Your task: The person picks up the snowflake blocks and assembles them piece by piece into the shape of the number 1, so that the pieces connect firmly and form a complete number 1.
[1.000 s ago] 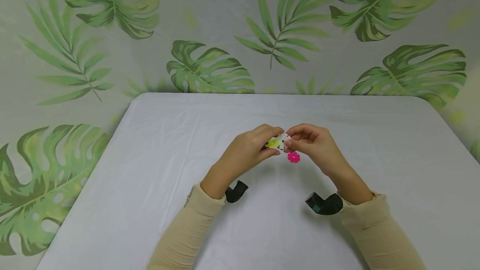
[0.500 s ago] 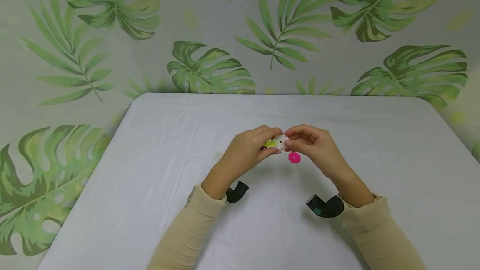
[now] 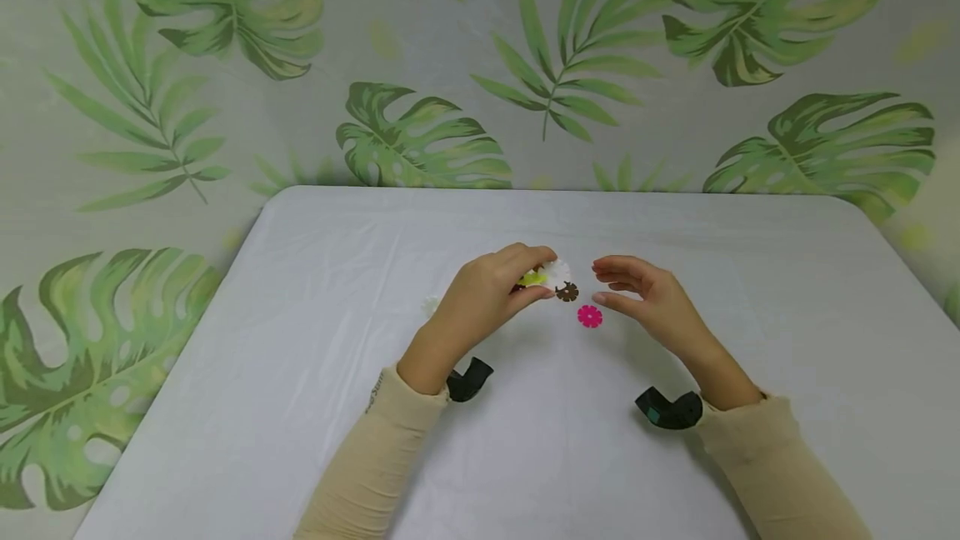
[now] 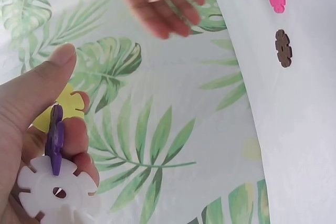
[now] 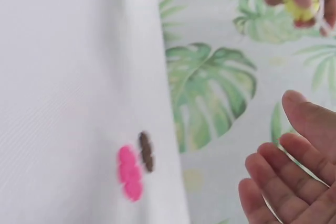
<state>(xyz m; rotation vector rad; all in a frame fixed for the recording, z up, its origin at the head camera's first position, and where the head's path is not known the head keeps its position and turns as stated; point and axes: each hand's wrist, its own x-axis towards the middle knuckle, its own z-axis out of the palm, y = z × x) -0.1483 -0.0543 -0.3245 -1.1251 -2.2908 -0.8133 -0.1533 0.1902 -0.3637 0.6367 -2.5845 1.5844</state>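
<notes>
Notched plastic discs, joined together, are held in the fingers of my left hand (image 3: pixel 487 294). In the left wrist view a yellow disc (image 4: pixel 72 102), a purple disc (image 4: pixel 54 140) seen edge-on and a white disc (image 4: pixel 39 187) make up this piece. My right hand (image 3: pixel 652 302) hovers to the right, apart from the left, its fingers loosely extended and holding nothing, as the right wrist view also shows. Between the hands, a brown disc (image 3: pixel 567 292) and a pink disc (image 3: pixel 590 317) lie on the table. Part of the joined piece is hidden by my left fingers.
A pale, whitish disc (image 3: pixel 431 307) lies on the white-covered table (image 3: pixel 360 240), left of my left hand and partly hidden by it. Behind the table hangs a leaf-patterned cloth (image 3: pixel 420 40). Black wrist cameras (image 3: pixel 471 380) sit beneath both forearms.
My right hand has let go of the joined discs and moved away to the right. The left hand has shifted slightly left with them, uncovering the brown disc.
</notes>
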